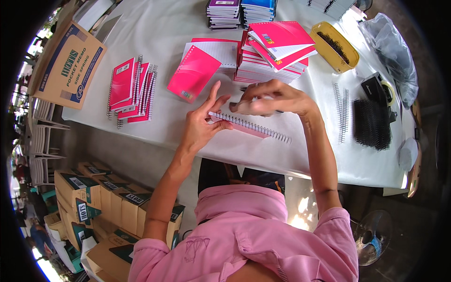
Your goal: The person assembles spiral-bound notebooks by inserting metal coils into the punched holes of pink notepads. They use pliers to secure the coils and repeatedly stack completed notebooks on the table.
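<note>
My left hand (201, 124) grips the near-left end of a small notebook (246, 129), thumb on the near side and fingers raised behind. A dark wire coil (256, 126) runs along the notebook's upper edge, and its free end sticks out past the right corner. Just above the coil, my right hand (270, 97) is curled, its fingers bent together and partly blurred. Whatever lies inside those fingers is mostly hidden. Behind the hands, a loose pink cover sheet (194, 73) leans over lined pages (220, 55), beside a tall stack of pink notebooks (270, 68).
Finished-looking coil-bound pink notebooks (129, 91) lie at left near a cardboard box (70, 66). At right are a yellow tray (351, 63) of small coils, loose coils (342, 113), a dark coil bundle (372, 124) and a tape dispenser (375, 88). Cartons (110, 199) stand on the floor.
</note>
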Demonstrator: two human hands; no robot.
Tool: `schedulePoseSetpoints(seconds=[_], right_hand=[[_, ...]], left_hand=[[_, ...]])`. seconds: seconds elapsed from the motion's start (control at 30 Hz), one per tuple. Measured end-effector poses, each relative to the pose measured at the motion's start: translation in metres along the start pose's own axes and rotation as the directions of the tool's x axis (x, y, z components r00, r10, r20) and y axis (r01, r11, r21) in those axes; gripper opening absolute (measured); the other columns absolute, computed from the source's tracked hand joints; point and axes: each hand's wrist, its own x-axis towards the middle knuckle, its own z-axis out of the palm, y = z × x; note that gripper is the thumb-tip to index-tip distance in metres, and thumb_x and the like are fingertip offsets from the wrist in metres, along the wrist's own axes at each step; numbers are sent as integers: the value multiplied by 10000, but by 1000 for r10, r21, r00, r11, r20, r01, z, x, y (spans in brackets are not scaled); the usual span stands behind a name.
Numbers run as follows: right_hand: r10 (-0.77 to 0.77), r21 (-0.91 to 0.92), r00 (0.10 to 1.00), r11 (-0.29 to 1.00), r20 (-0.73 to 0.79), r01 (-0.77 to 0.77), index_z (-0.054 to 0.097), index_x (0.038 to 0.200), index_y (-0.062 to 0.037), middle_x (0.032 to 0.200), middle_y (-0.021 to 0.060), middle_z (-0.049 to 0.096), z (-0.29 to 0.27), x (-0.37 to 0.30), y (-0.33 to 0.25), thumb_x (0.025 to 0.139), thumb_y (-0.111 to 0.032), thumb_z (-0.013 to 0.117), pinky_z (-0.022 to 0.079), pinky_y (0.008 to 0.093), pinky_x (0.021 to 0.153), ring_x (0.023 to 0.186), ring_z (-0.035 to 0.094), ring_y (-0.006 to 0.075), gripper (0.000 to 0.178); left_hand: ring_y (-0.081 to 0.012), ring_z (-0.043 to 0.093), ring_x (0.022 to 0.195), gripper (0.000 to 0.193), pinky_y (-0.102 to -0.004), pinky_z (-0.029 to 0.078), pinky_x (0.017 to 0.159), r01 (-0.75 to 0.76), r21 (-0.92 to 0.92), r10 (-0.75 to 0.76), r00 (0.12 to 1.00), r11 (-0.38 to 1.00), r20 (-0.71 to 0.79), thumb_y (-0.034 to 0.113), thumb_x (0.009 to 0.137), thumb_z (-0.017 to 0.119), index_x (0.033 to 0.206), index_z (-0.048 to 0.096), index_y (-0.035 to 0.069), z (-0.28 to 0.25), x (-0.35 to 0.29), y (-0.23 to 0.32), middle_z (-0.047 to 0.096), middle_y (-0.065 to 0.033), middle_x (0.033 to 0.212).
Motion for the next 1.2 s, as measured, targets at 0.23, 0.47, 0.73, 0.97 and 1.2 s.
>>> schedulePoseSetpoints(seconds=[0.23,0.47,0.73,0.97,1.2], right_hand=[[80,-84,997,993,5,-80,711,1074,23,1046,123,691,2,-9,-18,883,-498,677,474,342,867,967,620,236,556],[79,-696,834,512,-546,-504,753,1082,-86,1134,122,686,-29,-107,-3,786,-288,814,473,378,893,1046,626,261,364],[-246,-654,849,743,-468,-145,646,1144,-52,1251,154,571,40,-40,44,889,-179,695,444,451,983,1163,548,343,289],[-260,-783,797,499,-544,-372,549,1293,-105,1275,195,521,75,-34,66,931,-200,630,386,503,1018,1203,508,347,383],[-204,-495,679,827,-705,-265,563,1209,2,1185,215,557,97,-64,38,904,-61,597,450,441,893,1041,553,387,314]], left_hand=[[-129,597,1197,952,-282,497,961,66,-147,-55,996,987,74,191,745,849,1544,335,129,-5,0,-6,645,-108,1327],[-203,513,1309,712,-357,390,1102,181,-174,-122,944,968,306,374,896,722,1434,474,-23,-18,4,19,583,-175,1379],[-165,562,1214,722,-304,418,1050,238,-142,-212,961,961,177,445,946,643,1467,436,-8,-21,-17,7,594,-168,1365],[-228,554,1271,718,-373,399,1076,-76,220,88,995,973,-46,467,939,606,1493,418,49,-17,-20,49,568,-156,1410],[-385,440,1377,720,-546,324,1119,-155,614,213,977,774,-23,393,899,654,1519,383,149,6,-37,-4,494,-121,1482]])
